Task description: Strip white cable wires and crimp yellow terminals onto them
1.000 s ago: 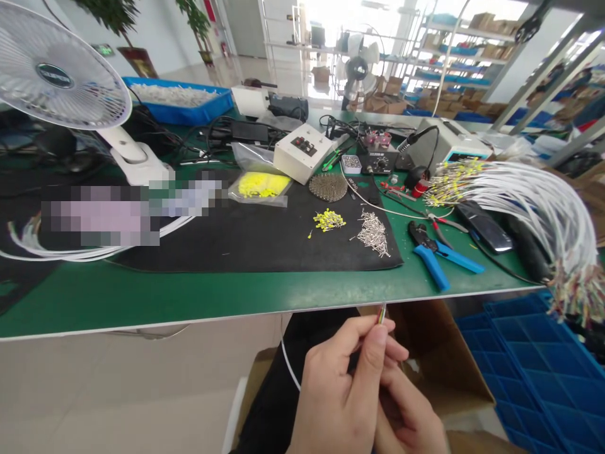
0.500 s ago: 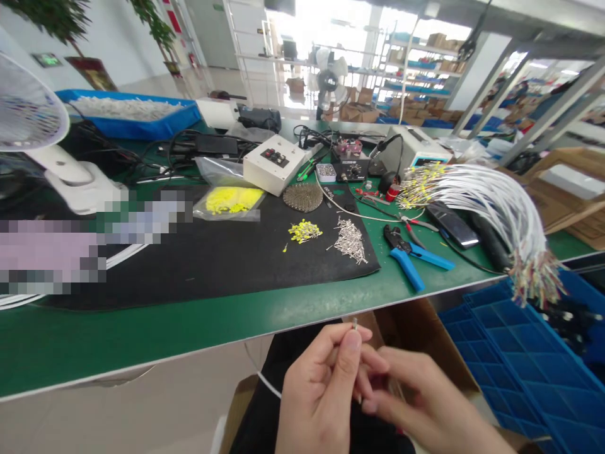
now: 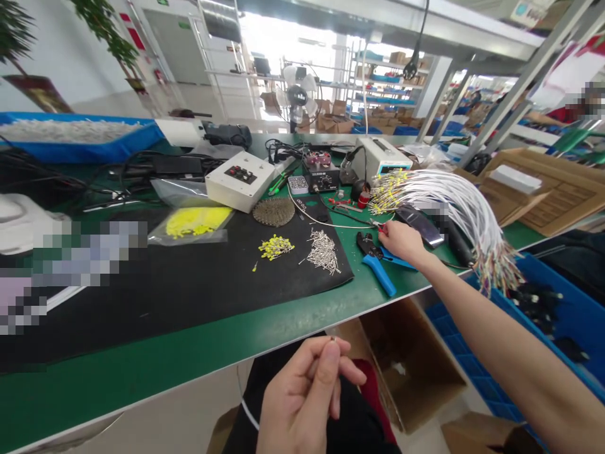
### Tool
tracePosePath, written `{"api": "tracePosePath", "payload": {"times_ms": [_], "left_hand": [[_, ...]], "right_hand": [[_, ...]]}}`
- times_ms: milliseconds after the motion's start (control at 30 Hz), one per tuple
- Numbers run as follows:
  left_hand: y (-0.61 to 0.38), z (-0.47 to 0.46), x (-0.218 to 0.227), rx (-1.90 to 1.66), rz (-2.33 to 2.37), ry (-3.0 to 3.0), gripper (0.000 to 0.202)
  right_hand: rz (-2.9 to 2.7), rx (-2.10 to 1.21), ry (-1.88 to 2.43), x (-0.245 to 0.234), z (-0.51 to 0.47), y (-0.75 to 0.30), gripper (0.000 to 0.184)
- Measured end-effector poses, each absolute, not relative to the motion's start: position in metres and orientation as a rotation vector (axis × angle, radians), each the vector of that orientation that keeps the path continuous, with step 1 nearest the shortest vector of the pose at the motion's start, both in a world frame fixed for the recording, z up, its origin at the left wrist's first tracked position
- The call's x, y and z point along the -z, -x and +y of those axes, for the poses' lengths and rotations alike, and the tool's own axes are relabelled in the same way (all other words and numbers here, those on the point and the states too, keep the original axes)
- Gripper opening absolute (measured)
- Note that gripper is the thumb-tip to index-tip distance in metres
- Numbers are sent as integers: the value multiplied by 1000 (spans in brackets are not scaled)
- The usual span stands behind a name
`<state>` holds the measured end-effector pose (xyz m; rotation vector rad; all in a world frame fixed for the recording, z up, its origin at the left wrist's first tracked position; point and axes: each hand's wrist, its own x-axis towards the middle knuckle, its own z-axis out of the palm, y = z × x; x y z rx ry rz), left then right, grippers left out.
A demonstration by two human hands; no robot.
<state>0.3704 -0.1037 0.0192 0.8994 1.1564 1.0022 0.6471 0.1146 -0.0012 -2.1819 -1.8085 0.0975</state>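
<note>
My left hand (image 3: 305,394) is over my lap, pinching thumb against fingers on the end of a white cable (image 3: 246,407). A tiny tip shows above the thumb, and the cable runs down behind the wrist. Over at the right of the bench, my right hand (image 3: 401,243) has its fingers closed on the red-handled pliers (image 3: 381,228), mostly hidden under it. Just below that hand lies a blue-handled crimping tool (image 3: 379,271). On the black mat (image 3: 189,302) are a pile of metal terminals (image 3: 322,252) and a pile of yellow-capped ones (image 3: 275,247).
A bundle of white cables (image 3: 449,186) arches over the bench's right end beside a dark phone (image 3: 423,224). Farther back stand a white switch box (image 3: 240,181) and a soldering station (image 3: 324,178). An open carton (image 3: 411,366) and blue crates (image 3: 558,302) sit below the edge.
My right hand has left my left hand and reached forward to the pliers on the bench. The left hand keeps its pinch on the cable. The view has shifted rightward.
</note>
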Motion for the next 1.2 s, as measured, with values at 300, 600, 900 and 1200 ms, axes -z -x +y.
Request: {"api": "tracePosePath", "payload": {"times_ms": [300, 600, 900, 1200], "left_hand": [[-399, -94, -27, -775, 1059, -1058, 32], [-431, -90, -23, -550, 944, -1239, 37], [-455, -91, -23, -404, 875, -1481, 43], [-463, -89, -18, -282, 808, -1435, 38]], "right_hand": [[-1315, -462, 1713, -40, -3, -688, 37], [-492, -1734, 1124, -12, -167, -666, 44], [-1317, -1519, 1623, -24, -194, -670, 28], [-1385, -1579, 1726, -23, -198, -669, 32]]}}
